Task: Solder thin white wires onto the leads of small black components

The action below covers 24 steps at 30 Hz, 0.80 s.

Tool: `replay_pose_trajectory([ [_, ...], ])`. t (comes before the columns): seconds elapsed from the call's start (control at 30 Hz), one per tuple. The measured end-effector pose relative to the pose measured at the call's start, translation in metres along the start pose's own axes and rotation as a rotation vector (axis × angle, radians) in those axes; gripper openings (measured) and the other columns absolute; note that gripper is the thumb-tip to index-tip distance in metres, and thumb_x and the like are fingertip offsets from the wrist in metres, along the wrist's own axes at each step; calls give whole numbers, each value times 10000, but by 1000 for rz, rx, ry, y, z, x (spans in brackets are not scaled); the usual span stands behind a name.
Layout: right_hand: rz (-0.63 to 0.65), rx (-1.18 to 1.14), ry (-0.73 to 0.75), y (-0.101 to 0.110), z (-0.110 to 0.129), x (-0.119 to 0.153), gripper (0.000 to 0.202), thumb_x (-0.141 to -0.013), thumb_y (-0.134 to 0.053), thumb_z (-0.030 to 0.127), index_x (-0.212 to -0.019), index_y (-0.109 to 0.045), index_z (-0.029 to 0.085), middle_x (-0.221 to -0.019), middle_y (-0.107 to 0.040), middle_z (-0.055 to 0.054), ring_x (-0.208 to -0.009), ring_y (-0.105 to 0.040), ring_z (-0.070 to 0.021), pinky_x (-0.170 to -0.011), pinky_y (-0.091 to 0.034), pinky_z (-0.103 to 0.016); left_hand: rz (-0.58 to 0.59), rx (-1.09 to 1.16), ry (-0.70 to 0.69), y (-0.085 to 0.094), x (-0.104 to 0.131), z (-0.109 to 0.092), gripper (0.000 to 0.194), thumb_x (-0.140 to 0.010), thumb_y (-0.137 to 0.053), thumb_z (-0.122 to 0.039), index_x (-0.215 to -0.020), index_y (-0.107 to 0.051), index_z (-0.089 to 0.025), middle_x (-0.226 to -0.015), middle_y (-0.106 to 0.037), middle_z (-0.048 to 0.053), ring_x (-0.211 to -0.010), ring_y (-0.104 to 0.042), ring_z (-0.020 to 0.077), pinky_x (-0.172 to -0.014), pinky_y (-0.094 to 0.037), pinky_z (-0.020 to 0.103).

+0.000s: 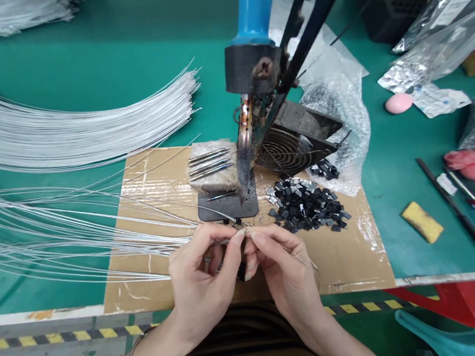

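My left hand (206, 273) is closed, thumb and forefinger pinching the end of a thin white wire (156, 242) from the loose spread running in from the left. Fingertip to fingertip with it, my right hand (283, 262) is also pinched, and a fine metallic wire (305, 260) trails out past its fingers. What lies between the fingertips is too small to make out. Just above hangs a soldering iron (246, 161) with a blue handle, its tip pointing down over a dark pad (250, 207). Small black pieces (305, 205) lie heaped right of the pad.
A thick bundle of white wires (94, 129) lies at upper left. Behind the iron's stand sits a small fan (296, 146). A block holding metal tips (212, 166) stands left of the iron. Cardboard (141, 207) covers the bench; a yellow sponge (422, 222) lies right.
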State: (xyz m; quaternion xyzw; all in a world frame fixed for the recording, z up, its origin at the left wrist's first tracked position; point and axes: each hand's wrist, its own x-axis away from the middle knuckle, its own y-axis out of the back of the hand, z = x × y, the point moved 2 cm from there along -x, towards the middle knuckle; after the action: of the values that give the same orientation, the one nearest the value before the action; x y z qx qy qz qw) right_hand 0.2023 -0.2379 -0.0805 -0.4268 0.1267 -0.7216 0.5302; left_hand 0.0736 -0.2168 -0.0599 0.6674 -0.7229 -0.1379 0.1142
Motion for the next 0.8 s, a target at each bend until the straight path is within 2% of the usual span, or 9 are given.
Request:
replay_pose_trajectory([
  [0.17, 13, 41, 21, 3, -3, 1, 64, -855, -857, 294, -847, -872, 233, -692, -777, 4, -498, -677, -81, -529, -607, -173, -15, 34, 16, -1, -2, 0, 99, -939, -706, -139, -906, -716, -232, -733, -753, -30, -592, -663, 96, -520, -485, 170],
  [0.27, 70, 210, 107, 17, 9, 0, 165, -954, -756, 383, -950, -877, 270, -779, -789, -21, -559, -712, -130, -542, -622, -246, -19, 26, 35, 2, -4, 1, 72, -933, -729, -166, -906, -738, -231, -752, -764, -22, -600, -652, 89, -533, -484, 160],
  [0.33, 5, 412, 294, 30, 25, 0, 227, -1008, -683, 410, -1002, -873, 285, -801, -764, -21, -564, -683, -128, -514, -576, -253, -21, 22, 59, 5, -6, 1, 59, -927, -744, -180, -895, -746, -230, -741, -752, -25, -588, -624, 79, -534, -474, 153],
  [0.43, -218, 855, 586, 46, 50, -2, 119, -970, -747, 290, -969, -865, 274, -768, -697, 6, -575, -591, -103, -516, -476, -249, -21, 60, 102, 8, -9, 1, 52, -923, -751, -189, -914, -757, -239, -746, -739, -31, -589, -599, 73, -534, -466, 149],
  [0.5, -241, 1131, 691, 48, 59, -6, 88, -943, -767, 231, -972, -849, 242, -763, -673, 6, -606, -569, -118, -552, -468, -272, -13, 74, 111, 8, -10, 0, 65, -920, -754, -185, -928, -768, -248, -771, -747, -30, -613, -608, 76, -551, -473, 150],
  [0.67, -182, 1674, 847, 41, 56, -15, 134, -911, -795, 249, -984, -793, 137, -775, -638, -29, -764, -610, -214, -715, -528, -372, 6, 47, 92, 6, -12, 0, 83, -918, -757, -184, -900, -786, -259, -765, -744, -35, -624, -599, 75, -573, -474, 153],
  [0.8, -139, 1770, 802, 38, 51, -17, 63, -922, -748, 195, -967, -766, 156, -774, -637, -26, -804, -616, -239, -730, -529, -386, 5, 32, 87, 7, -10, 1, 64, -916, -761, -200, -905, -792, -254, -752, -743, -26, -599, -582, 80, -549, -455, 168],
])
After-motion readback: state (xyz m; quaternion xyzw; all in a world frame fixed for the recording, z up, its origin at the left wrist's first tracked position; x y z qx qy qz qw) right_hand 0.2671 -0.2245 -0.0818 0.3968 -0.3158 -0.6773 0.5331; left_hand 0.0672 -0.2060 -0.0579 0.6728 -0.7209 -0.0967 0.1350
